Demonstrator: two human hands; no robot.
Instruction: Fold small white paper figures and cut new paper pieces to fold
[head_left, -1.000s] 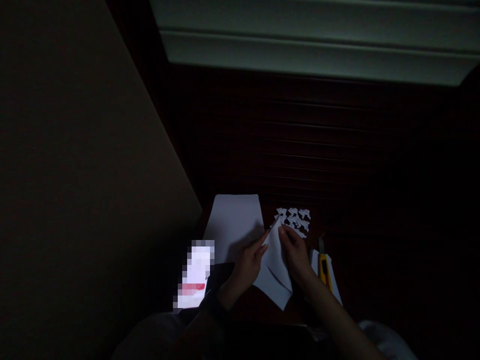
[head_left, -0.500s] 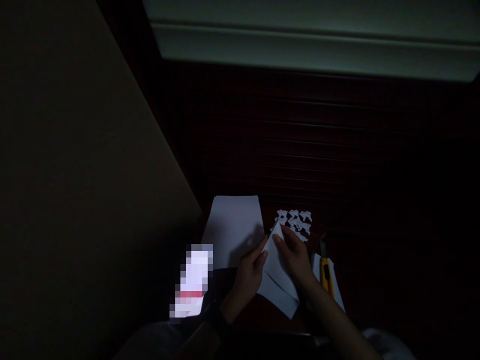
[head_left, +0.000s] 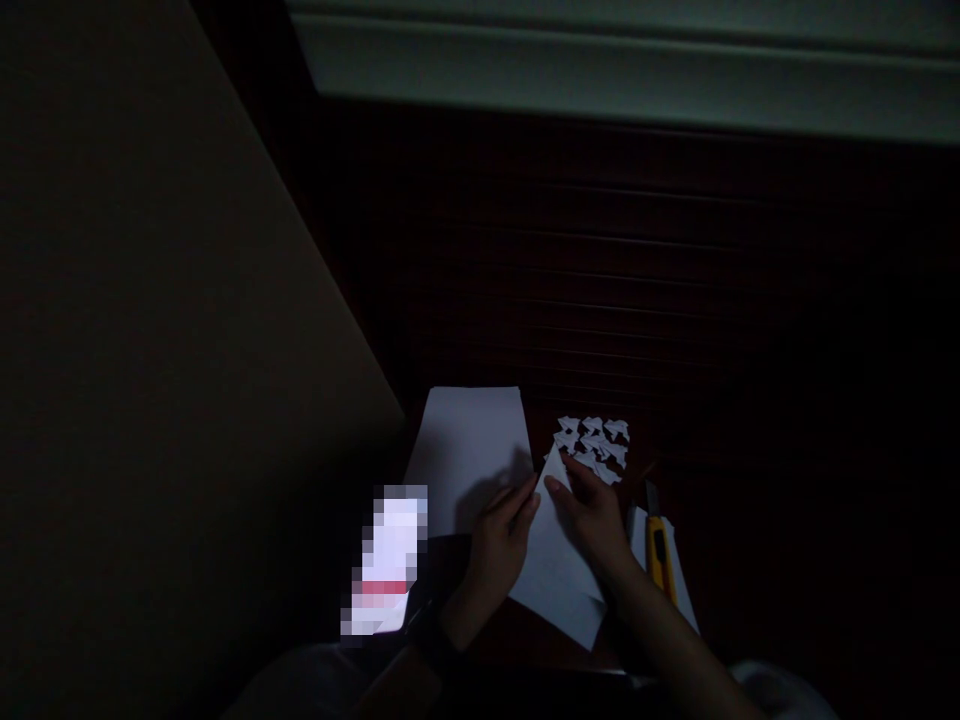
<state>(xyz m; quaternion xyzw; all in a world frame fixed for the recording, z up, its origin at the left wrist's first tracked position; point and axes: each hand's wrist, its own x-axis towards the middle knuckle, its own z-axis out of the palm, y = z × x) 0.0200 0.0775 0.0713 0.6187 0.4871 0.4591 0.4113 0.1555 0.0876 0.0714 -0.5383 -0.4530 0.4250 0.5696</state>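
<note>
Tapering toward twelve o'clock, the folded paper (head_left: 556, 580) was pinched at its edges by left hand (head_left: 500, 540) and right hand (head_left: 602, 522); at three o'clock, a utility knife (head_left: 658, 552) was spaced apart.

Dim light covers a plain grey-brown wall (head_left: 150, 350), a dark reddish slatted panel (head_left: 600, 270) behind the dark reddish-brown table (head_left: 517, 642), and a pale grooved band (head_left: 600, 80) above.

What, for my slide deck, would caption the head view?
In dim light, left hand and right hand hold pointed white paper near small paper pieces.
</note>
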